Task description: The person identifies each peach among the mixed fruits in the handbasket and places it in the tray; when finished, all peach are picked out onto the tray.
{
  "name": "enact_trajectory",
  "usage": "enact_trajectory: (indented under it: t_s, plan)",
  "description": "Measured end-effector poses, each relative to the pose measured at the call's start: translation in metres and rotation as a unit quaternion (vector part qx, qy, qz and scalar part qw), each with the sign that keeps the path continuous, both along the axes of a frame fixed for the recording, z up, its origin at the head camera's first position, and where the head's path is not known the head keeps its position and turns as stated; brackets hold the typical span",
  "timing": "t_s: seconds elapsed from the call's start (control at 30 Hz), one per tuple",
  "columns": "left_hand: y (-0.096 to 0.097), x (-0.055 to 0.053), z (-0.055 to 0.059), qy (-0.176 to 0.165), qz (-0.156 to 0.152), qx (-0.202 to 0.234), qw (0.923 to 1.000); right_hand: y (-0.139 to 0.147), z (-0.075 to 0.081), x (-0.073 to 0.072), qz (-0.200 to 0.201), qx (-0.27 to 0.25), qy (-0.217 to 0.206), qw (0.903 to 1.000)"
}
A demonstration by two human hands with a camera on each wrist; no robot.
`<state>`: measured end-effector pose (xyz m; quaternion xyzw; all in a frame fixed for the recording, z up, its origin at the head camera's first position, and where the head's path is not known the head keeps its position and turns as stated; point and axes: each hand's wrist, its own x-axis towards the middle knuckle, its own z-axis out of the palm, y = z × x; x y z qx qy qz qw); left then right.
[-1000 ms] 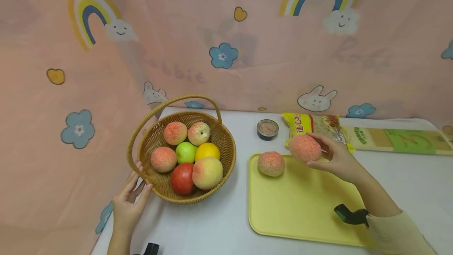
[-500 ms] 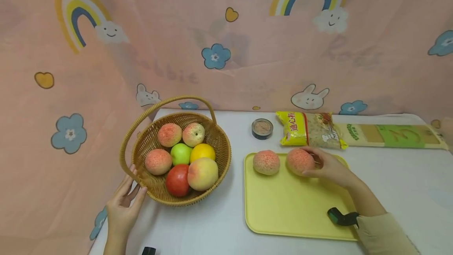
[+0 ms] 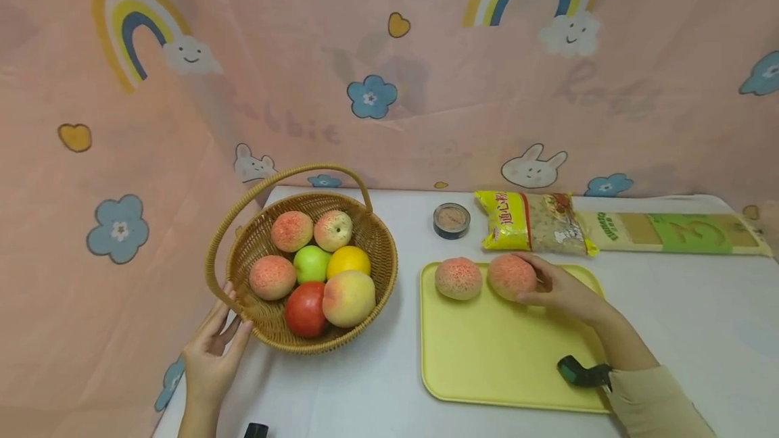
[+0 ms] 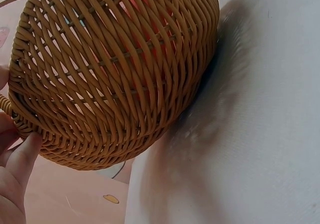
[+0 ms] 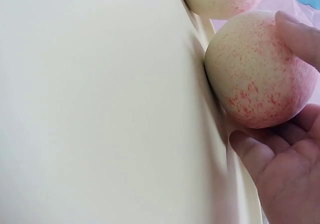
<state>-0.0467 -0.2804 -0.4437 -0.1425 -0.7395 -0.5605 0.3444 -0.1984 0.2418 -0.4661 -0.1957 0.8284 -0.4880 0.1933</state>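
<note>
In the head view, my right hand [image 3: 556,289] holds a speckled pink peach [image 3: 512,277] between thumb and fingers, low at the far edge of the yellow tray [image 3: 487,363]. A second speckled peach [image 3: 458,278] sits on the tray just left of it. The right wrist view shows the held peach [image 5: 260,69] right at the tray's raised rim. On the left, my left hand [image 3: 209,350] holds the wicker basket [image 3: 389,249] by its near-left rim, at the foot of the handle. My thumb and fingers lie on either side of that rim [image 4: 30,119] in the left wrist view.
The basket bears several fruits, including a green apple [image 3: 312,265], a yellow fruit [image 3: 349,263], a red fruit [image 3: 305,309] and a large pale peach [image 3: 349,299]. Behind the tray lie a round tin [image 3: 452,220], a yellow pasta bag [image 3: 535,222] and a long noodle pack [image 3: 675,232].
My right hand has lowered the peach from above the tray's back edge onto the tray, moving slightly left beside the other peach. My left hand has stayed at the basket rim.
</note>
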Motion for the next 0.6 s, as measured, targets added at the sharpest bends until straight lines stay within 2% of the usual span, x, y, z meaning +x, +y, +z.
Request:
enact_trajectory:
  t_s: [0.1,0.23,0.4,0.6]
  plan:
    - [-0.0010,-0.0005,-0.0009,0.012,-0.019,0.013,0.9997,0.0001,-0.0016,0.0004,-0.002,0.012,0.002,0.9999]
    - [-0.0009,-0.0031,-0.0024,0.017,-0.028,0.015,0.9994,0.0017,-0.0009,0.0016,-0.006,0.025,0.005,0.9997]
    - [-0.0007,-0.0045,-0.0013,0.008,-0.017,-0.006,0.9998,0.0026,0.0006,0.0029,-0.016,0.026,0.003,0.9995]
    - [-0.0001,0.0022,0.0024,-0.015,0.005,-0.014,0.9998,-0.0002,0.0025,0.0012,-0.021,0.044,0.027,0.9984]
